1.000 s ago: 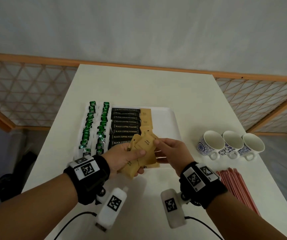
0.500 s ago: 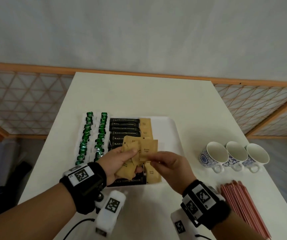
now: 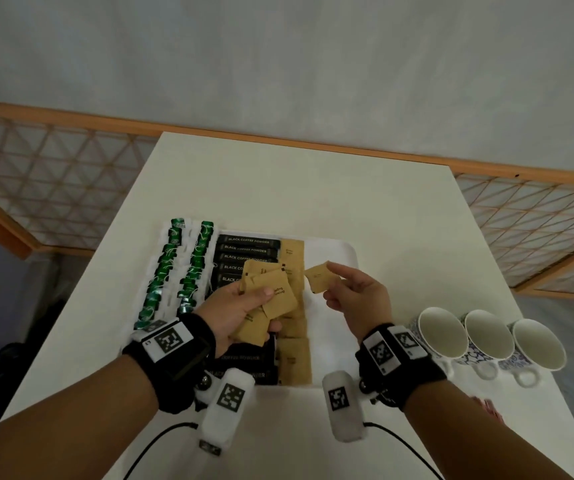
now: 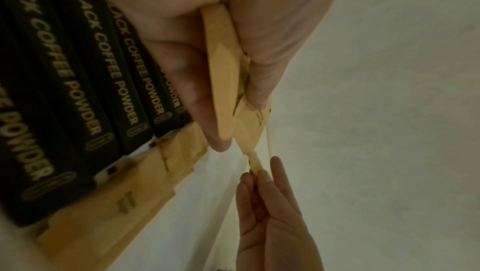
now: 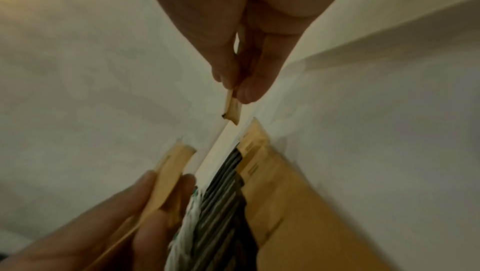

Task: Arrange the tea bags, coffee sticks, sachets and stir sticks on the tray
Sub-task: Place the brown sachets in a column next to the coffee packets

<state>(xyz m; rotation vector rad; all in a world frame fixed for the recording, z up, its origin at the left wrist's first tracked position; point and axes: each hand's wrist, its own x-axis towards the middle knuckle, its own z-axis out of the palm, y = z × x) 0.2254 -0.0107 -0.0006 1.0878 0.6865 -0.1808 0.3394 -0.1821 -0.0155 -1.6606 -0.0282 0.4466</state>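
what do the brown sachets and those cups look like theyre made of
Brown sachets: likely matte kraft paper; tan, dull, printed text, edges creasing in the left hand. The right hand pinches a single one.
Cups: probably glazed ceramic; white inside, blue pattern outside, thick rims.

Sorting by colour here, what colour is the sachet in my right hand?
Tan brown; the sachet shows best in the head view.
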